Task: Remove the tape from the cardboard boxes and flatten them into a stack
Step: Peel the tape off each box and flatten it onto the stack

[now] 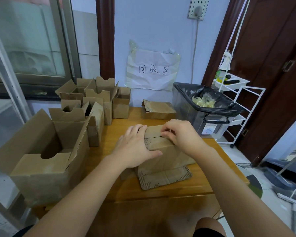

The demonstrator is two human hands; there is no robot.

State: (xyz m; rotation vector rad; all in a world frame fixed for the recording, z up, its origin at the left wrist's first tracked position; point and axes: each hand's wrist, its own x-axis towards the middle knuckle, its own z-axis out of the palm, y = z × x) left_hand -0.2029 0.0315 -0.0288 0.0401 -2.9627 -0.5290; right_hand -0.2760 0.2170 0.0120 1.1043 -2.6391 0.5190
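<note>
So right under both hands there's a small brown corrugated cardboard box (162, 151) standing upright on the orange-brown wooden tabletop (161, 194), with its bottom flaps (164, 178) splayed out flat toward the person. The left hand (135, 146) lies flat, fingers straight over the top and thumb pressing the near face, basically pinning the box. The right hand (179, 134) has its fingertips curled and pinched at the top seam; I think it's picking at a strip of clear tape (158, 136), but the tape is too see-through to be sure.

Handling-wise, this looks like a light, empty box: stiff along the edges, but the panels should buckle if you lean on them. Best hold is probably what the left hand does, palm on top near a corner, while the other gets a nail under the tape end.

Left of the left hand sits a cluster of opened brown cardboard boxes (85, 106), not yet flattened. Beyond the right hand there's a flattened-looking brown box (158, 110), then a clear plastic bin with a black liner (210, 106) holding wadded tape.
</note>
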